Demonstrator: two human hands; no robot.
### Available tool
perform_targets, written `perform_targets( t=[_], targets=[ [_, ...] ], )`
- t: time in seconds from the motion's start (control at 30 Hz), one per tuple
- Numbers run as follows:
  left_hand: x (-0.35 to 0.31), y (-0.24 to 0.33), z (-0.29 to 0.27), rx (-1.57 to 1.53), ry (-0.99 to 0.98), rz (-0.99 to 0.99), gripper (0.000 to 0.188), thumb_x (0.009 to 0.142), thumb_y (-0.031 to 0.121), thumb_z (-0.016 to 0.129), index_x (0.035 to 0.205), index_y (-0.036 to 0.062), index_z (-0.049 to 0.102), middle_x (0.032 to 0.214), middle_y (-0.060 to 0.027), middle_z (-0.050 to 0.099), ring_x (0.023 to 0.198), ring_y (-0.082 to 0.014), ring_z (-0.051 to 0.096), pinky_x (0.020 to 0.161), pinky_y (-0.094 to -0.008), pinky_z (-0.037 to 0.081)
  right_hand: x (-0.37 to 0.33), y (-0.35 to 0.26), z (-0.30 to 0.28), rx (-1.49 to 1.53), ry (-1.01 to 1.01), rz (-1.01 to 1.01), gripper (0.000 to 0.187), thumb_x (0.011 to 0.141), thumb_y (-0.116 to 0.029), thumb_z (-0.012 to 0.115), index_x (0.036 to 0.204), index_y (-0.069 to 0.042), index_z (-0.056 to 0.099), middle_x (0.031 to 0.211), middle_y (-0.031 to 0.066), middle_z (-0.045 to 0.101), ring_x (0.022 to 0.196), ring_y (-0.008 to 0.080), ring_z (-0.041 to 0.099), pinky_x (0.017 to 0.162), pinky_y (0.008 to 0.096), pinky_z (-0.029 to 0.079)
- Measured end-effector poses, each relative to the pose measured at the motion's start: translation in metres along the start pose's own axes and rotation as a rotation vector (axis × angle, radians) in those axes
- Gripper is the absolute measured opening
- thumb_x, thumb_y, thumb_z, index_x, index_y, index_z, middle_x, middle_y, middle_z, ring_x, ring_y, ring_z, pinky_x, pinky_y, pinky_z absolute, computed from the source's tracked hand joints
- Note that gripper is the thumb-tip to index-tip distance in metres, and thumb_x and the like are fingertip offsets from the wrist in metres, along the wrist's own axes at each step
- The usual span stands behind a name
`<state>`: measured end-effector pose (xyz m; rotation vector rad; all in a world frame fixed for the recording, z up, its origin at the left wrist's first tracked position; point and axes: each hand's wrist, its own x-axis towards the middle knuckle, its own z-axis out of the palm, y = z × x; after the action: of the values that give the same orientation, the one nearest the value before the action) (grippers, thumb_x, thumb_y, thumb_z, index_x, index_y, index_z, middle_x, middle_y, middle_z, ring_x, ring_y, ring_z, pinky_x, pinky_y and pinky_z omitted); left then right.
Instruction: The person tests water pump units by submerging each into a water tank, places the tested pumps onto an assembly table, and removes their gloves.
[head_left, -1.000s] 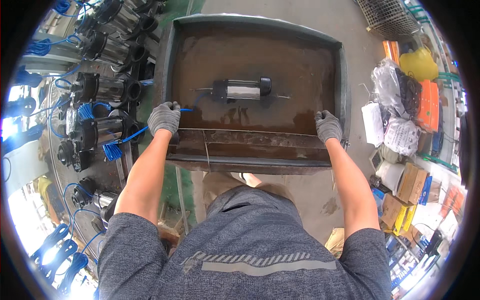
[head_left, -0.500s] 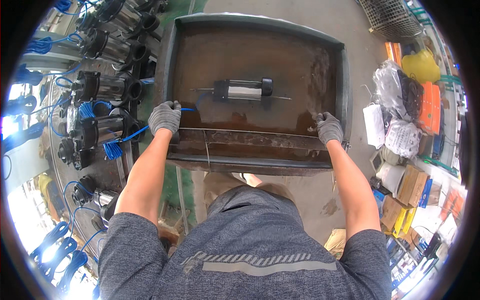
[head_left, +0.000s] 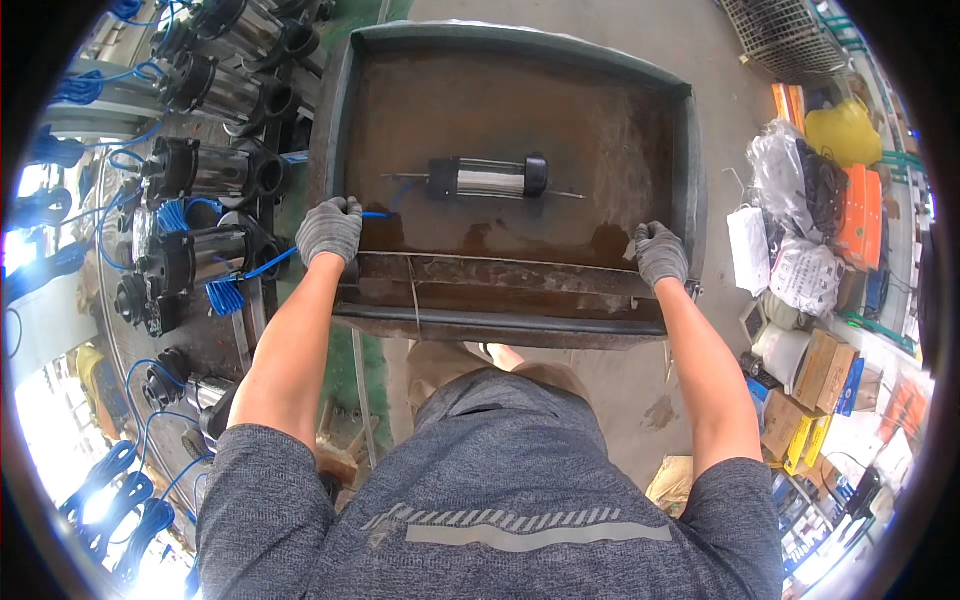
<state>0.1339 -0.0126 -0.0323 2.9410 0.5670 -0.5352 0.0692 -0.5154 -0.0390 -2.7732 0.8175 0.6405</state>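
Observation:
A wide metal tank (head_left: 694,150) with a rusty brown bottom is in front of me. Lying across its middle is a cylindrical pump (head_left: 492,179), with black ends and a shiny metal body; thin rods stick out to both sides. My left hand (head_left: 331,229), in a grey knit glove, is closed at the tank's left side. A blue cable (head_left: 272,264) runs in under it and comes out toward the pump. On the right side, my right hand (head_left: 660,254), gloved likewise, has its fingers curled at the tank's edge. Its fingertips are partly hidden.
Several similar black-and-silver pumps (head_left: 205,168) with blue cables stand along the left. At the right lie plastic bags (head_left: 800,275), an orange box (head_left: 860,217), a yellow bag (head_left: 842,132) and cardboard boxes (head_left: 826,371). A wire basket (head_left: 785,35) is at the far right.
Both hands stay at the same places on the tank. The pump lies almost where it was, and its shiny body shows slightly different reflections.

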Motion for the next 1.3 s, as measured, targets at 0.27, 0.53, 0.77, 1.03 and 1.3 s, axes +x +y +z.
perform_targets(
  t=[0.27,0.53,0.77,1.03,1.3],
  targets=[
    [-0.0010,0.0010,-0.0004,0.000,0.008,-0.001,0.042,0.103,0.048,0.053,0.108,0.0161,0.079,0.105,-0.0180,0.077,0.103,-0.0410,0.072,0.090,-0.0529,0.057,0.0016,0.0000,0.0012,-0.018,0.001,0.008,0.045,0.105,-0.045,0.052,0.130,-0.013,0.072,0.125,0.0220,0.072,0.118,0.0441,0.067,0.102,0.0527,0.053],
    [-0.0006,0.0007,-0.0003,0.000,0.005,-0.003,0.041,0.103,0.048,0.054,0.107,0.0160,0.079,0.105,-0.0178,0.077,0.103,-0.0414,0.072,0.090,-0.0527,0.057,0.0011,0.0013,0.0016,0.003,0.000,-0.003,0.044,0.105,-0.044,0.052,0.130,-0.013,0.072,0.124,0.0219,0.073,0.118,0.0440,0.067,0.101,0.0527,0.054],
    [0.0013,-0.0003,0.0010,0.008,-0.003,0.003,0.041,0.103,0.048,0.053,0.107,0.0162,0.079,0.106,-0.0174,0.077,0.104,-0.0410,0.072,0.091,-0.0526,0.057,0.0039,0.0031,0.0043,-0.014,-0.003,-0.008,0.045,0.105,-0.044,0.052,0.130,-0.012,0.072,0.123,0.0226,0.073,0.117,0.0443,0.067,0.101,0.0531,0.053],
    [0.0004,-0.0004,0.0017,0.014,0.010,-0.003,0.042,0.103,0.049,0.052,0.107,0.0164,0.079,0.106,-0.0172,0.077,0.103,-0.0412,0.072,0.091,-0.0525,0.057,0.0012,0.0018,0.0004,0.032,-0.025,-0.001,0.046,0.105,-0.044,0.052,0.130,-0.011,0.071,0.122,0.0237,0.072,0.117,0.0449,0.067,0.100,0.0532,0.053],
    [0.0015,-0.0007,0.0024,0.019,0.001,-0.007,0.042,0.103,0.049,0.052,0.106,0.0161,0.079,0.105,-0.0174,0.077,0.103,-0.0408,0.073,0.090,-0.0529,0.057,0.0044,0.0043,0.0067,0.010,0.015,-0.020,0.044,0.105,-0.043,0.052,0.128,-0.012,0.073,0.123,0.0226,0.072,0.117,0.0449,0.067,0.101,0.0534,0.053]
  ],
)
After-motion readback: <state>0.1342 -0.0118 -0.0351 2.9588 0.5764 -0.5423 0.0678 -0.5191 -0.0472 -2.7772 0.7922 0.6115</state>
